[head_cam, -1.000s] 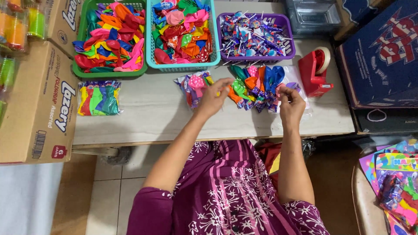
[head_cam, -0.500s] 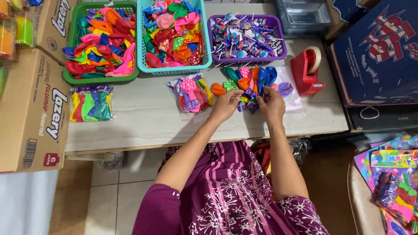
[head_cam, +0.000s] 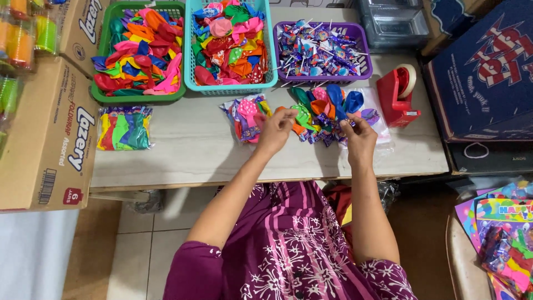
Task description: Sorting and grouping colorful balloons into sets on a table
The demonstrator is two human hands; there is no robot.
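Table: pale stone-look table [head_cam: 183,155] carries everything the hands work on; its near edge lies just below both wrists.
Cardboard box: big brown box [head_cam: 47,133] stands well to the left of the left hand, at the table's end.
Blue box: dark blue box [head_cam: 483,72] sits well to the right of the right hand, past the table's end.
Green basket: green basket [head_cam: 100,97] of loose balloons stands beyond and left of the left hand.
Teal basket: teal basket [head_cam: 189,55] of loose balloons stands straight beyond the left hand.
Purple basket: purple basket [head_cam: 363,41] of wrapped sweets stands just beyond the bunch that the hands hold.
Tape holder: red tape holder [head_cam: 395,97] stands just right of the bunch, near the right hand.
Bagged balloons: flat packet of balloons [head_cam: 123,129] lies well to the left of the left hand.
Small heap: pink and purple heap of balloons [head_cam: 245,115] lies just beside the left hand, on its left.
Bunch of balloons: mixed-colour bunch of balloons [head_cam: 325,111] lies on the table between the two hands, fanned out away from them.
Left hand: left hand [head_cam: 276,130] has fingers pinched shut on the bunch's left edge.
Right hand: right hand [head_cam: 361,139] has fingertips pinched shut on the bunch's near right edge.
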